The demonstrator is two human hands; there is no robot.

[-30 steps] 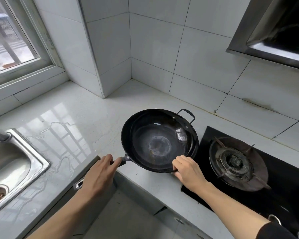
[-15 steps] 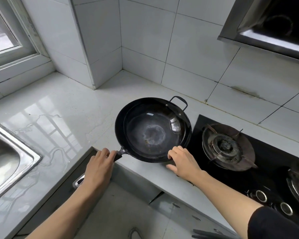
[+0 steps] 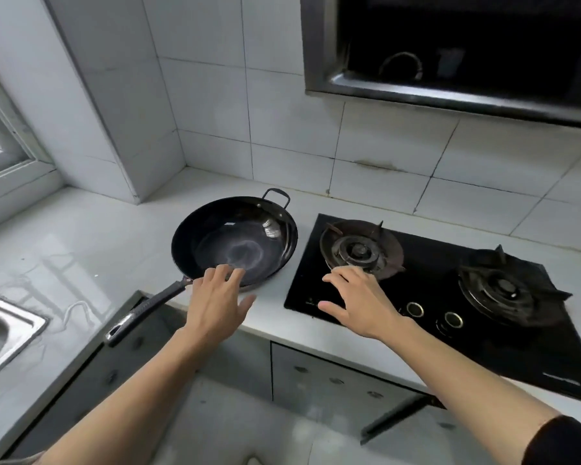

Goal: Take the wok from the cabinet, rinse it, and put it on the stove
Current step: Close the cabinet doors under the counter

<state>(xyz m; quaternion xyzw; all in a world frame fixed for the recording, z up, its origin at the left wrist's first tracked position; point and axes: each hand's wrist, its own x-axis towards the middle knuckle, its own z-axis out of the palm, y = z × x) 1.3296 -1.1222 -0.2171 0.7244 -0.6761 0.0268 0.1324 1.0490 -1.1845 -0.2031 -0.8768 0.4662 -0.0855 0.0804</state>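
The round black metal wok (image 3: 235, 241) is seen resting on the pale glossy countertop (image 3: 81, 236), just left of the black glass two-burner gas stove (image 3: 426, 293) — beside the hob, not on it. Its long dark handle (image 3: 148, 308) is pointed out past the counter edge toward the person, probably so it can be caught easily, while the small loop handle (image 3: 276, 196) is turned to the tiled wall.

Neither hand is closed on anything. The left hand (image 3: 215, 305) is held over the wok's near rim with fingers spread and relaxed; contact with the rim cannot be told. The right hand (image 3: 359, 305) is stretched over the stove's front left corner, fingers straight, their tips near the left burner's rusty pan support (image 3: 361, 248) — perhaps so the ring can be checked or steadied.

A steel sink (image 3: 10, 330) is glimpsed at the left edge. The last step is judged not yet done: the wok must be lifted across onto the burner.
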